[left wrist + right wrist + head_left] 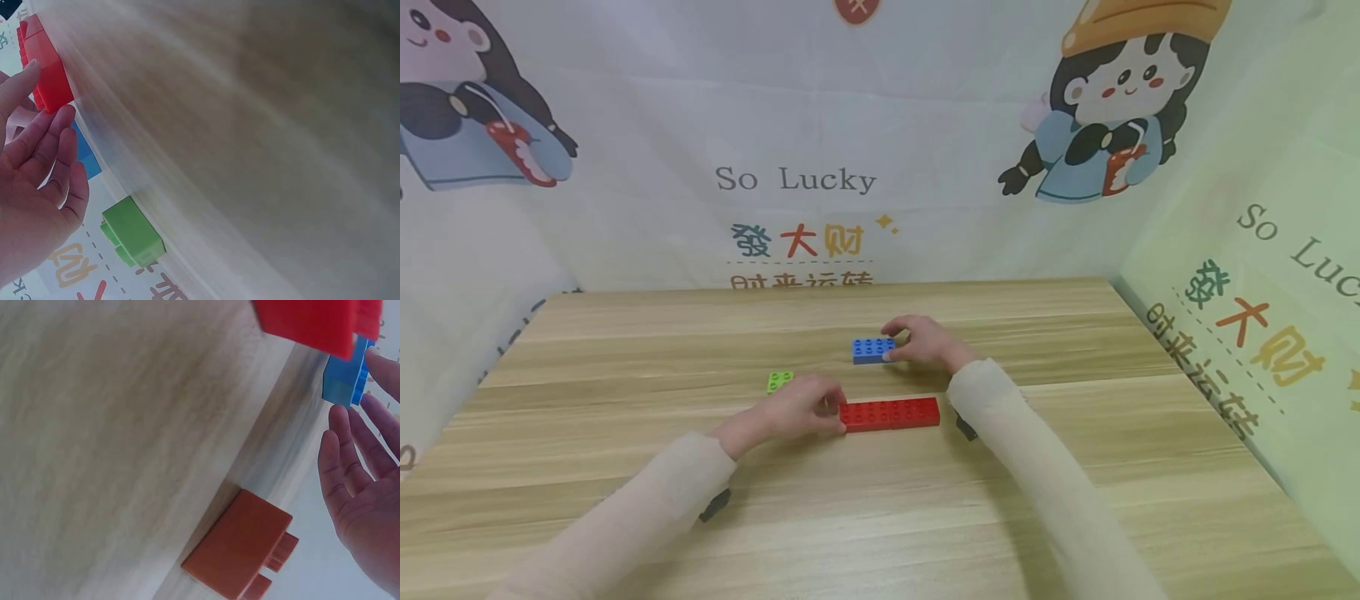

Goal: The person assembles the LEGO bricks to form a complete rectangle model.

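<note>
Two red toy building bricks (891,414) lie end to end in a row on the table. My left hand (801,406) is at the row's left end, thumb and fingers holding the end brick (51,72). Beyond the row lies a blue eight-stud brick (871,351). My right hand (922,342) reaches round its right end, thumb at the near corner and index finger by the far edge, spread apart. In the right wrist view its fingers look fairly straight beside the blue brick (340,381); firm contact is unclear.
A light green brick (780,380) lies behind my left hand. An orange-brown brick (240,544) shows in the right wrist view; my right arm seems to hide it from the head view. Printed cloth (940,208) hangs beyond the wooden table (865,525) and along its sides.
</note>
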The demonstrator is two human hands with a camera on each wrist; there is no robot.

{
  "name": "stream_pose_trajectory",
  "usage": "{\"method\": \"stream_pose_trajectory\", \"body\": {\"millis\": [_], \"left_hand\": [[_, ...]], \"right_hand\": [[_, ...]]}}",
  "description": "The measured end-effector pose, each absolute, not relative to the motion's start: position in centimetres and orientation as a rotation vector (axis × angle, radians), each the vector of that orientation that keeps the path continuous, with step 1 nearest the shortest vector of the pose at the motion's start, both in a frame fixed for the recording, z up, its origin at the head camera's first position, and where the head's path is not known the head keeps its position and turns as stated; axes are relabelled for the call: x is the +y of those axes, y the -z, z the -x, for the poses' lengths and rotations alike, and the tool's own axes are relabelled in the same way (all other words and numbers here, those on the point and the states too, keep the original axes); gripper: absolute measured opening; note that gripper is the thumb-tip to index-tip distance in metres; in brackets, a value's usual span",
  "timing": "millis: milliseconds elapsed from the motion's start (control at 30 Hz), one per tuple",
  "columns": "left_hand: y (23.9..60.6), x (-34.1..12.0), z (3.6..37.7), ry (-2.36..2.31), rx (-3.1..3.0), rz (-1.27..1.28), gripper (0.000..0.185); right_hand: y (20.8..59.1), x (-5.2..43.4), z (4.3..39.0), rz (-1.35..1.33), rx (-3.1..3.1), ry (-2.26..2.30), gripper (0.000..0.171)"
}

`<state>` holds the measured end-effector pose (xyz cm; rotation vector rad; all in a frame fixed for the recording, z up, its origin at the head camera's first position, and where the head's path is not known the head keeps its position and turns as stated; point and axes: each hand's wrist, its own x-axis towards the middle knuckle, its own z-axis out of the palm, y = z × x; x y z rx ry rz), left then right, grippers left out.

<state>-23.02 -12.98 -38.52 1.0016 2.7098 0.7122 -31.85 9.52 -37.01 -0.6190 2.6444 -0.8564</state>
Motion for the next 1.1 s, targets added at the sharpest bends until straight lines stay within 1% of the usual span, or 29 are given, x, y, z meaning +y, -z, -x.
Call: {"method": "stream_pose_trajectory", "body": {"millis": [300,700,1100], "left_hand": [[38.5,-12.9,23.0,-0.722,2.710,-1.005,0.024],[38.4,-12.9,22.8,-0.731,2.705,-0.991,0.023],[38.4,-12.9,22.9,-0.723,2.707,-1.000,0.023]], "right_hand": [[37.5,9.1,31.9,0.627,2.663,0.821,0.046],[37.9,9.3,32.0,0.605,2.719,0.795,0.037],[36.9,10.7,31.9,0.783,2.703,0.772,0.037]]}}
